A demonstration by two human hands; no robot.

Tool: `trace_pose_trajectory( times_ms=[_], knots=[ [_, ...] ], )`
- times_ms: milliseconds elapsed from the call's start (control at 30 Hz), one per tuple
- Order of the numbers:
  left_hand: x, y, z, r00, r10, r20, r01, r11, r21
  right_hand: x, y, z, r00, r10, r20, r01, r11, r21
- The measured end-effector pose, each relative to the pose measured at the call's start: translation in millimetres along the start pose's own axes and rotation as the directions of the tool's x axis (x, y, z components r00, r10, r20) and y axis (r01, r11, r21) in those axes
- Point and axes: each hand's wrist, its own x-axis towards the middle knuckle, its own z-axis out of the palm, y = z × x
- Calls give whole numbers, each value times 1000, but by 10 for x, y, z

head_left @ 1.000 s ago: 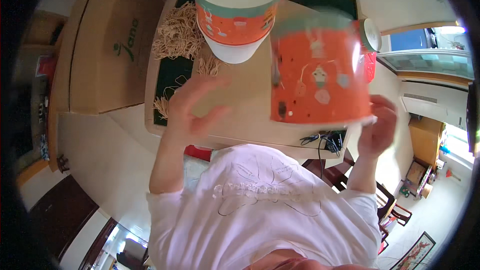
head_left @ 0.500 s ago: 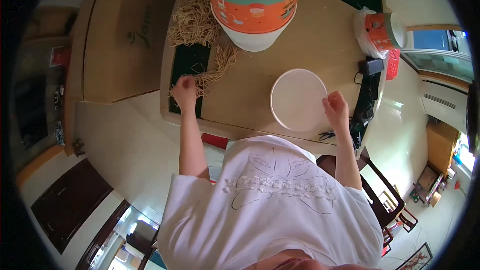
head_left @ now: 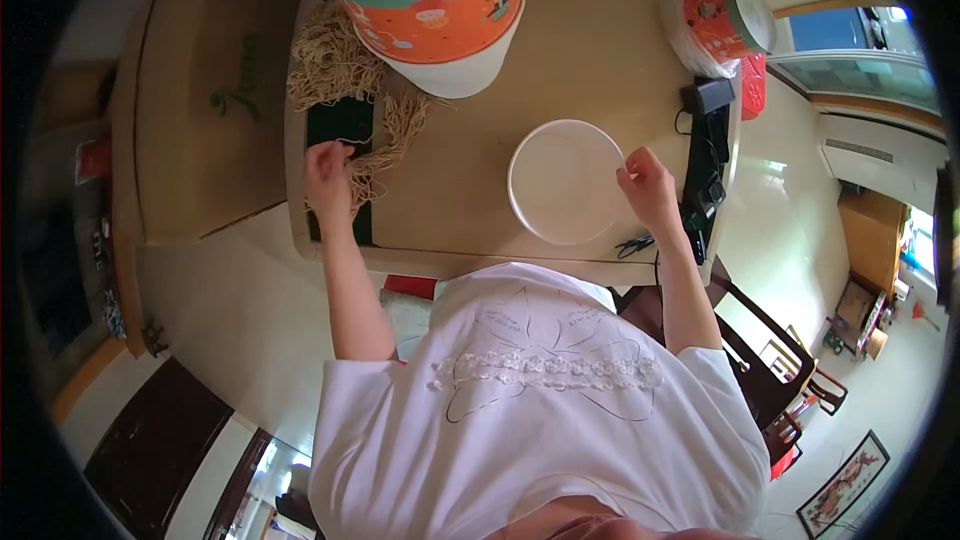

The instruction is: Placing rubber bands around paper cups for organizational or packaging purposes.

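"Where are your fingers?"

"My right hand (head_left: 648, 183) has thumb and fingertips clamped on the right rim of the white tub (head_left: 566, 185), which stands mouth up on the table (head_left: 455, 175). My left hand (head_left: 329, 178), well left of the tub, has its fingers drawn together at the twine (head_left: 398, 127); I can't tell whether a strand is caught between them."

"What could go wrong?"

"The strands overlap, so one pull could drag up a tangle. Pressing one-sidedly on the rim could tip the tub, and the black cable (head_left: 632, 246) just beside its near right could snag it."
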Motion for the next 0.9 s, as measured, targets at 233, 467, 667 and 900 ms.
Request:
trace_pose_trajectory(
  times_ms=[233,467,667,900],
  knots=[
    [-345,758,-347,981,98,-165,-145,941,-305,3,-69,-84,999,-16,52,21,995,-94],
    [-397,1216,-635,853,262,-451,-462,782,-420,44,-133,-121,998,-14,67,25,985,-173],
    [-641,1564,-781,646,287,-707,-629,725,-280,45,-73,-119,999,-11,47,20,980,-200],
    [-817,1892,-1353,357,590,-724,-894,441,-82,42,-103,-121,997,-43,64,54,980,-190]
  ],
)
